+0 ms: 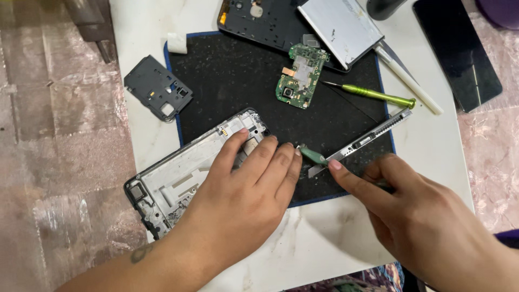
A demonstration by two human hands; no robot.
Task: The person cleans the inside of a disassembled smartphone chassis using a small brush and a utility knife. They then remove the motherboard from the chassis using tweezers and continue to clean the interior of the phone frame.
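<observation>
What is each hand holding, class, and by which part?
The right hand grips a metal utility knife near its blade end. The left hand presses down on the phone frame at its top corner, fingertips pinning a small green part.

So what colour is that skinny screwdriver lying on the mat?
The screwdriver is bright yellow-green, seen in the head view.

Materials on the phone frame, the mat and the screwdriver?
Phone frame: looks like bare metal, matte silver-grey with stamped cut-outs, black rim probably plastic. Mat: probably rubber or foam, black, speckled, dull, with a blue edge. Screwdriver: glossy lime-green handle, likely anodised metal though it could be plastic; thin dark tip, probably steel.
</observation>
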